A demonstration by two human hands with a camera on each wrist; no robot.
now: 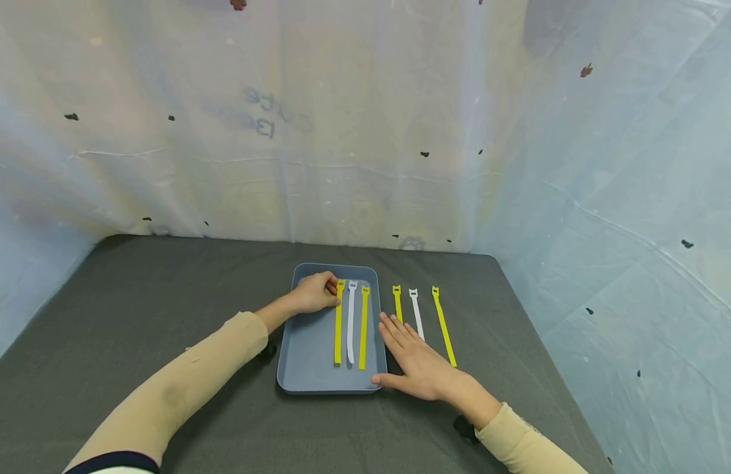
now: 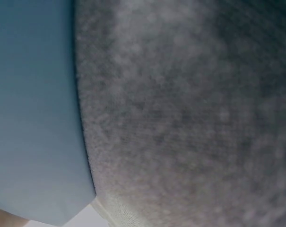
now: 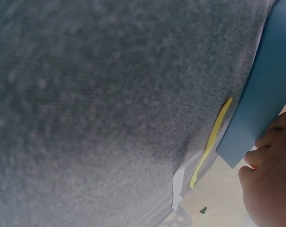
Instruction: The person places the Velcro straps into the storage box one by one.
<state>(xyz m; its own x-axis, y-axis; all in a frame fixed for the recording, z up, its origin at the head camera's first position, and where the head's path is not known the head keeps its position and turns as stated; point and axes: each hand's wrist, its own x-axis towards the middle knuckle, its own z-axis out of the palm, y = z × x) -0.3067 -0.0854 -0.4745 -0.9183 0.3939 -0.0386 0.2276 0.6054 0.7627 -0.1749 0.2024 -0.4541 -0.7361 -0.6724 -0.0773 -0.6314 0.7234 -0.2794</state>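
Observation:
A blue-grey tray (image 1: 306, 372) holds three strap-like cable ties side by side: a yellow cable tie (image 1: 338, 336) on the left, a white one (image 1: 350, 322) in the middle and a second yellow one (image 1: 363, 329) on the right. Reaching over the tray's left rim, my left hand (image 1: 314, 293) pinches the leftmost yellow tie near its slotted head, fingers bent. My right hand (image 1: 418, 362) lies with straight fingers along the tray's right rim, overlapping the lower ends of ties on the cloth. The left wrist view has only the tray's side wall (image 2: 34, 104) and cloth.
Right of the tray, a yellow tie (image 1: 397, 303), a white tie (image 1: 417, 313) and another yellow tie (image 1: 443, 326) lie on the dark grey cloth (image 1: 211, 283). A pale, spotted curtain (image 1: 341, 131) hangs behind the table and along its sides.

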